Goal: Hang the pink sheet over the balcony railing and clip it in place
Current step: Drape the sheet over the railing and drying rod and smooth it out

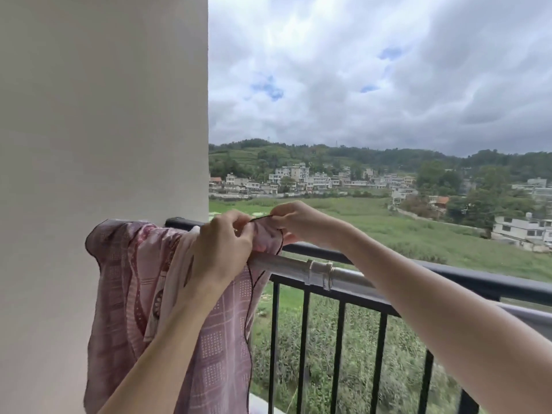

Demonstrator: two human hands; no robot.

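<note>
I see both hands pinching the sheet's (pixel 209 339) dark-trimmed edge above the rail: left hand (pixel 222 243) with fingers curled round a bunched fold, right hand (pixel 294 222) nipping the hem beside it, the two almost touching. The sheet hangs over the silver pole (pixel 346 274) and the black railing (pixel 478 283), most of it draped down on my side, against the white wall (pixel 101 115). A metal coupling (pixel 319 274) sits on the pole just right of the cloth. My left forearm covers part of the sheet
</note>
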